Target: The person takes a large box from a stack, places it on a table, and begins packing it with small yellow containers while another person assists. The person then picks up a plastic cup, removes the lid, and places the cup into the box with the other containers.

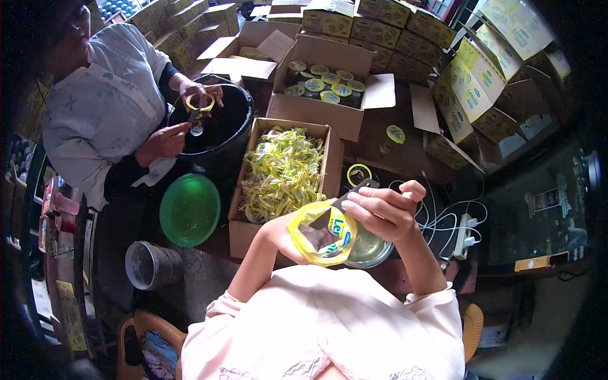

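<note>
My left hand (278,239) is wrapped round a plastic cup (322,234) with a bright yellow rim, tilted so its open mouth shows. Part of a printed film seal is visible at the mouth. Between the fingers of my right hand (387,212) is a dark, flat, blade-like tool (362,187), angled beside the cup's rim. Beneath that hand stands a clear round container (370,248), partly hidden by the cup. Just beyond my left hand, a cardboard box (329,158) is heaped with yellow film scraps (284,168).
Behind stands an open carton (316,104) of sealed cups. A single cup (395,134) and a ring-shaped piece (359,175) are on the table. At left are a green basin (190,210), a black bucket (237,126) and a co-worker (114,107) handling a cup. White cables (437,221) lie right.
</note>
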Action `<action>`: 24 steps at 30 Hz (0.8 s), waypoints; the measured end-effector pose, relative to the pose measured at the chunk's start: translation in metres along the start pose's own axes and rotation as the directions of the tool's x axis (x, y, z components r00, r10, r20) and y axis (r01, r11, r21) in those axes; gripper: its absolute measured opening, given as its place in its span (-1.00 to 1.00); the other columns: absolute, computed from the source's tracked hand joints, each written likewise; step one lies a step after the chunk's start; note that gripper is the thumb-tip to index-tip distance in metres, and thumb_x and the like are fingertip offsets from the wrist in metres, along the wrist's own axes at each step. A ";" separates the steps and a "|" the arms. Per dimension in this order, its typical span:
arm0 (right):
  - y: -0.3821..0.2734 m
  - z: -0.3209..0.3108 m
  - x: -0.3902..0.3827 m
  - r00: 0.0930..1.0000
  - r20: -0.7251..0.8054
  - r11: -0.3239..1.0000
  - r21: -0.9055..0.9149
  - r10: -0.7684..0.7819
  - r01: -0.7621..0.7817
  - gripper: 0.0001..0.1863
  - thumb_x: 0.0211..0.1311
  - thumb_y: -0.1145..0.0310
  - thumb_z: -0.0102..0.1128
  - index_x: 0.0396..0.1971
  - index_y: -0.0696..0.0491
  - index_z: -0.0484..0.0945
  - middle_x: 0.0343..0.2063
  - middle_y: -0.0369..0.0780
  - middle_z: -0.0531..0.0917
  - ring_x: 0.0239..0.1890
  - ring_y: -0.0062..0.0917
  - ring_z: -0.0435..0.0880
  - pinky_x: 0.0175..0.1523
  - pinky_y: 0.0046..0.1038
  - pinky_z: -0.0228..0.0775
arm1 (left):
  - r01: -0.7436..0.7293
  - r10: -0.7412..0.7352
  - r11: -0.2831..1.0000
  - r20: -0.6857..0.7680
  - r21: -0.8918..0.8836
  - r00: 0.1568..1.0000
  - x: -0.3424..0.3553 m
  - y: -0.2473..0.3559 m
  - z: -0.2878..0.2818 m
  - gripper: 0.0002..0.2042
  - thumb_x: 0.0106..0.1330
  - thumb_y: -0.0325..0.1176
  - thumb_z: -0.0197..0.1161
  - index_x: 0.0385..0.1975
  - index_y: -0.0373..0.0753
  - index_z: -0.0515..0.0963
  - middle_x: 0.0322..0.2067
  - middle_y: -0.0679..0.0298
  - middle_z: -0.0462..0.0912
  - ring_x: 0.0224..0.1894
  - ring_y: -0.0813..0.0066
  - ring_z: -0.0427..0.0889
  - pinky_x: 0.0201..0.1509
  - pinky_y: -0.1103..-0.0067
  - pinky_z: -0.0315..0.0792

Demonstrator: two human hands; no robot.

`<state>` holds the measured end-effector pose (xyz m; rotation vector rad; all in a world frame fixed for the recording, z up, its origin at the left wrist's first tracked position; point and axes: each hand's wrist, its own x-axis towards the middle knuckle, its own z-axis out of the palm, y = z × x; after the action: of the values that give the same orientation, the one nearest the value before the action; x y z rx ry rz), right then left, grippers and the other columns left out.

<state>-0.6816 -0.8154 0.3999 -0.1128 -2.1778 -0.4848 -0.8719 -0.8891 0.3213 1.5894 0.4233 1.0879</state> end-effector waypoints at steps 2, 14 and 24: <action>0.000 -0.001 0.000 1.000 0.031 1.000 0.011 0.005 -0.005 -0.87 -0.13 0.31 0.18 -0.49 -0.25 0.54 -0.49 -0.58 0.54 -0.44 -0.88 0.49 -0.06 -0.47 -0.15 | 0.079 -0.080 0.997 0.122 0.015 0.989 0.000 -0.002 -0.003 -0.14 -0.34 -0.40 0.42 0.06 -0.33 0.06 -0.19 0.31 0.39 -0.15 0.63 0.34 0.01 0.66 0.21; 0.012 -0.001 0.002 0.996 0.072 0.995 -0.080 0.058 -0.052 -0.83 -0.14 0.34 0.18 -0.45 -0.22 0.53 -0.48 -0.59 0.52 -0.49 -0.87 0.42 -0.08 -0.47 -0.10 | -0.024 -0.001 0.998 -0.422 -0.053 0.907 -0.001 0.002 0.001 -0.23 -0.21 -0.44 0.33 0.08 -0.35 0.06 -0.14 0.25 0.34 -0.17 0.60 0.38 -0.04 0.62 0.28; 0.009 0.002 0.002 0.994 0.099 0.997 -0.058 0.056 -0.050 -0.84 -0.14 0.35 0.19 -0.48 -0.24 0.53 -0.50 -0.60 0.52 -0.47 -0.89 0.44 -0.08 -0.48 -0.11 | 0.017 0.239 0.838 -0.395 0.545 0.887 0.014 0.026 -0.002 -0.46 -0.36 -0.37 0.42 -0.25 -0.33 0.42 -0.26 0.22 0.49 -0.24 0.47 0.48 -0.14 0.58 0.35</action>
<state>-0.6824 -0.8065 0.4034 -0.2291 -2.2538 -0.5197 -0.8736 -0.8858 0.3501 1.8538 1.0334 1.5340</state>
